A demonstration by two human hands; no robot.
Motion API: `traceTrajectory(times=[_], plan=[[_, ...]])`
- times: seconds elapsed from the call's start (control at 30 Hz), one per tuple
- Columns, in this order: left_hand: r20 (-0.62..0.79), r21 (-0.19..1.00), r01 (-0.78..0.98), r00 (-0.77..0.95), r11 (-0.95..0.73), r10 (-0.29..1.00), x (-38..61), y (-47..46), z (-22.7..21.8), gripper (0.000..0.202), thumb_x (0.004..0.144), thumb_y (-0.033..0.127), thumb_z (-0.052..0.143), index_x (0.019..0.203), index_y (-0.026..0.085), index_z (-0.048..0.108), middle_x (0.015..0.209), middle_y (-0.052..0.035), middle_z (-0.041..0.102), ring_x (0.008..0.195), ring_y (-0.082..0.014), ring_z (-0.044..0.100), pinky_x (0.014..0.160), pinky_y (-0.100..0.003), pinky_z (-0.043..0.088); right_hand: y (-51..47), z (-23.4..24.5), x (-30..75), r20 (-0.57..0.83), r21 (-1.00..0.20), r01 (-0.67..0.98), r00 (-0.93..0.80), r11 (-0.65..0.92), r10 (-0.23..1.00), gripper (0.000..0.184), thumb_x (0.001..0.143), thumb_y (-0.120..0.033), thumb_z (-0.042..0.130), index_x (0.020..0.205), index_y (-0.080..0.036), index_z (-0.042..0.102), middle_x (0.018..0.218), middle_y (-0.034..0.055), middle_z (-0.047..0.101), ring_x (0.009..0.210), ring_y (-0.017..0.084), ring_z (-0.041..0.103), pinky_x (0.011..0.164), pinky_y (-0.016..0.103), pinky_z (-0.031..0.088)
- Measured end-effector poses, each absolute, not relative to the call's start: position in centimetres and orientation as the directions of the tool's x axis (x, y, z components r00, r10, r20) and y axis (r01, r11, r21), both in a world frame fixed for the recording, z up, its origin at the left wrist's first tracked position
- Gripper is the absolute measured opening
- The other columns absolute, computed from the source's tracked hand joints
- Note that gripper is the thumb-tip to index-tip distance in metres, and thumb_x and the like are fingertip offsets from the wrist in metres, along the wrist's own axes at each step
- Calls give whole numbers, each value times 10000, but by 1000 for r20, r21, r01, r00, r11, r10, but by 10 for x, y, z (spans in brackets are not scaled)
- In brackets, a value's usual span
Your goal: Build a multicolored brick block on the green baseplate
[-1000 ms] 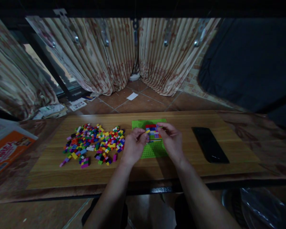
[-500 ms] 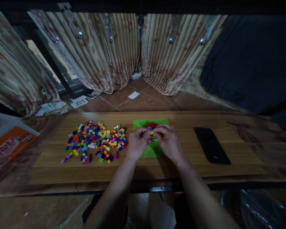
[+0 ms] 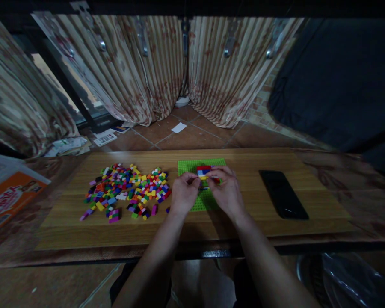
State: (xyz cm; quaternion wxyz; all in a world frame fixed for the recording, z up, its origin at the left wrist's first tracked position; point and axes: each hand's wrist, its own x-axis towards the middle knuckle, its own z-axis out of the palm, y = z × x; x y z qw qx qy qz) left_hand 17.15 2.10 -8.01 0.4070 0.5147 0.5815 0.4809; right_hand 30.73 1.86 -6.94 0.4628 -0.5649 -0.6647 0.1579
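Brick (yellow) point(image 3: 203, 178) appears pinched between the fingertips of left hand point(image 3: 184, 193) and right hand point(image 3: 227, 189) over the green baseplate point(image 3: 202, 205), placement seemingly under way, the next move calling for alignment before pressing.

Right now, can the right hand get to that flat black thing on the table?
Probably yes: only wooden tabletop shows between the right hand and the flat black thing. That hand is busy at a yellow brick, though.
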Motion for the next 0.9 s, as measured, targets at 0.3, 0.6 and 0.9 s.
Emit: traceTrajectory(times=[0.3,0.6,0.9], plan=[[7,969,244,-153,31,988,173,19,-79,110,757,246,596,731,168,669,651,0,647,600,-116,580,559,-217,416,31,-84,317,194,-928,368,333,62,923,290,766,-424,642,945,-204,703,951,86,704,893,249,647,852,449,496],[-20,975,216,-180,59,983,175,22,-86,107,728,265,616,730,173,670,639,4,647,593,-116,590,545,-212,423,36,-95,305,90,-980,200,340,22,936,444,647,-412,733,1002,-164,635,975,99,721,838,232,669,828,416,516],[-247,969,-79,-201,236,948,182,22,-71,180,733,331,626,663,167,616,565,25,591,430,-77,484,430,-198,363,39,-97,305,122,-951,310,373,1,920,410,664,-451,706,957,-166,663,897,92,735,773,230,674,760,391,521]])
